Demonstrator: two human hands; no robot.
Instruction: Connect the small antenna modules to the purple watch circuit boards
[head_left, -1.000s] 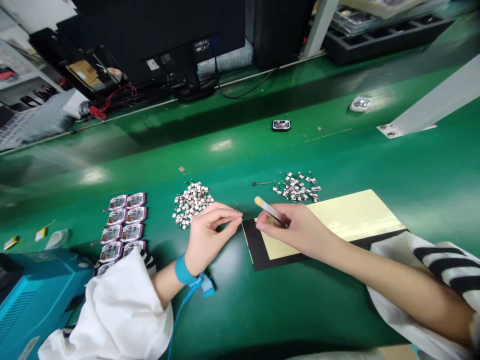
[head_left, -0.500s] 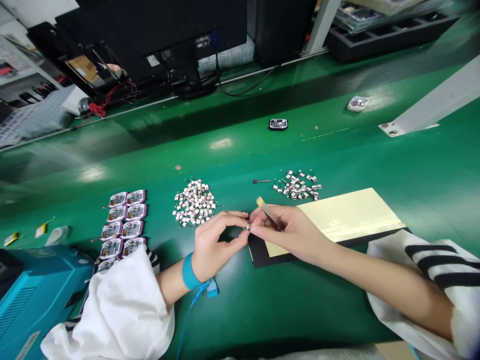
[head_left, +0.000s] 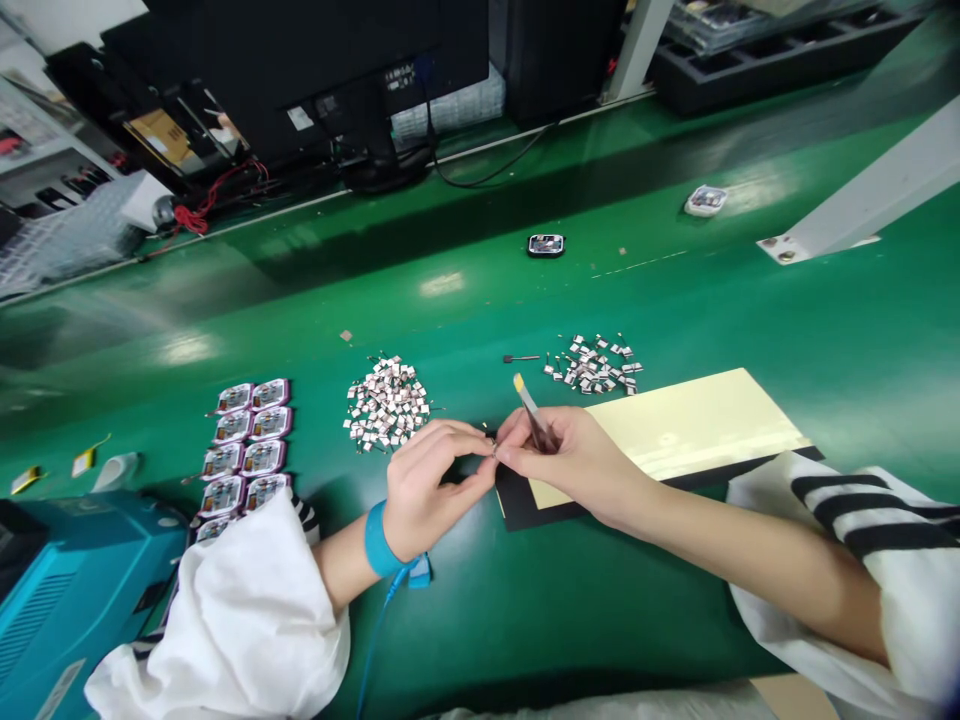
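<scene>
My left hand (head_left: 427, 485), with a blue strap (head_left: 384, 540) on its wrist, is closed in a pinch on a tiny component (head_left: 493, 449). Fingertips of my right hand (head_left: 581, 465) meet it at the same small part, which they mostly cover. A pair of tweezers (head_left: 531, 405) with a yellowish end is tucked in my right hand and points up and away. Beneath the right hand lies a yellow sheet (head_left: 690, 420) on a black backing. A pile of small silvery components (head_left: 386, 405) lies beyond my left hand, and a looser pile (head_left: 596, 365) beyond my right.
Rows of purple-rimmed watch-like housings (head_left: 262, 455) stand at the left, near a teal machine (head_left: 82, 590). Further back are a dark housing (head_left: 546, 245), a white one (head_left: 705, 201), a monitor (head_left: 315, 70) and a slanted metal leg (head_left: 862, 190). A blue cord (head_left: 373, 640) trails from the wrist strap.
The view has shifted slightly. Both hands stay together at the small component, with the fingertips and tweezers only slightly moved.
</scene>
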